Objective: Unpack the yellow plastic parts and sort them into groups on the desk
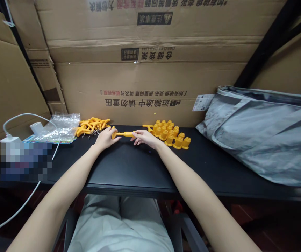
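We see our two arms reach out over a black desk point(129, 168). Our left hand point(105, 138) is closed around one end of a long yellow plastic piece point(124, 134), and our right hand point(145, 137) pinches the other end with its fingertips, with the other fingers spread out loose. The yellow piece lies flat between the two hands, low over the desk or on it, near the far edge at 12 o'clock. We think holding it at both ends keeps it steady and straight. At 1 o'clock from the piece sits a bunch of little yellow caps point(170, 133), packed close together and standing up, just beside our right hand so they are easy to grab. At 11 o'clock lies a pile of yellow handles point(92, 126), all tangled, with something small and shiny under it that we cannot make out. Left of that is a clear plastic bag point(61, 127), and a white charger point(10, 140) with a white cable point(29, 115) looping over it. Something at 9 o'clock is blurred out, so we cannot tell what it is. A big grey bag point(260, 133) lies at 3 o'clock, and its right side is cut off. Cardboard boxes point(145, 70) stand like a wall behind everything. The left palm hides how much of the piece is inside it.
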